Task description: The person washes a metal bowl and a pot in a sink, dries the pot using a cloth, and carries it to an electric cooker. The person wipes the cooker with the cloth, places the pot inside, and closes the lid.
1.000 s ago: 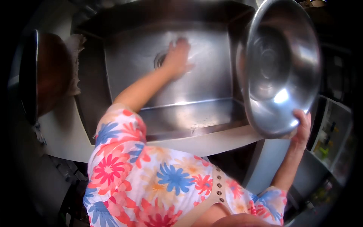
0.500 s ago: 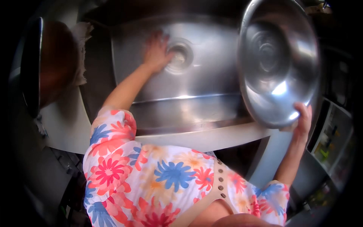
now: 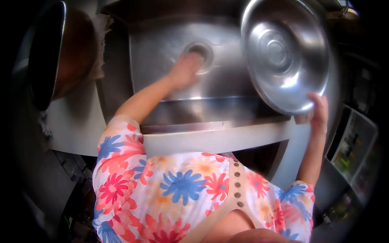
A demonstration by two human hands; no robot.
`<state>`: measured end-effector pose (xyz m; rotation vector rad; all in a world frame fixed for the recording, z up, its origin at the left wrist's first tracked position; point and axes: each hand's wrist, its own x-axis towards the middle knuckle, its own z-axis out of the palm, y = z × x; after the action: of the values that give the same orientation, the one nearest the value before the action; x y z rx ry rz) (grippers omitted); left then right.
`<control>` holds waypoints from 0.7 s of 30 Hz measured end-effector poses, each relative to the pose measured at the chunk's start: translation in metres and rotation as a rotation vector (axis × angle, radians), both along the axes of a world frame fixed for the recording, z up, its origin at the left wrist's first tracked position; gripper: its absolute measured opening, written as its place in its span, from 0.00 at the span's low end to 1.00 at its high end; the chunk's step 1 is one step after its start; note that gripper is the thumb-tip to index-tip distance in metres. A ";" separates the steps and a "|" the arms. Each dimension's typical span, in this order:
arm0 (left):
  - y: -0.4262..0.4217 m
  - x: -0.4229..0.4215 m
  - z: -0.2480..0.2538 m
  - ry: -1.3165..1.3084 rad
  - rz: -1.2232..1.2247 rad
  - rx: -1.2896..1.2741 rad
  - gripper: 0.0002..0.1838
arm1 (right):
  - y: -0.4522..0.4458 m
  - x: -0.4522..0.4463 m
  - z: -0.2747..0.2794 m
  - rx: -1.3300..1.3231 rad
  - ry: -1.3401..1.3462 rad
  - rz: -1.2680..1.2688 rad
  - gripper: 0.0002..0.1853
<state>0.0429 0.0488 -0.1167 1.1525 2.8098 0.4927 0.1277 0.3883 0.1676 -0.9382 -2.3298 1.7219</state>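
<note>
Stainless-steel sink [image 3: 174,110], single rectangular bowl, takes up the upper middle, bare metal floor showing round the left arm. White counter [image 3: 194,143] runs along its near side and carries on left. Floral short-sleeved top [image 3: 183,187] on the person, red, blue and orange flowers on white, fills the bottom. Stainless-steel basin [image 3: 276,48], wide, round, shiny, ringed base visible, tilted with its open side toward the camera, over the sink's right end and near side; resting on anything or not, can't tell. Dark round vessel [image 3: 77,52] at far left, on edge or tilted, bright rim, exact type unclear. Pale-framed container [image 3: 362,117] at far right, small yellow-green bits inside, too small to name. Frayed pale cloth [image 3: 101,44] between vessel and sink. Left hand [image 3: 187,71] motion-blurred, fingers at the drain's near left side; spread or together, can't tell, nor whether they dip into the opening. Right hand [image 3: 319,108] pinching the basin's lower right rim, thumb side up over the edge. Drain [image 3: 208,60], round, ringed, partly covered by the left hand. Dark buttons [image 3: 237,184] down the top's tan placket
</note>
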 end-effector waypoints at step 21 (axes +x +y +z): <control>-0.076 0.087 0.128 -0.412 0.412 0.177 0.14 | -0.053 -0.013 -0.057 -0.077 -0.249 0.227 0.13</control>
<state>0.1295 -0.0272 0.0118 0.4092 2.6597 0.9035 0.1142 0.3351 0.1106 -0.9858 -2.6349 1.8871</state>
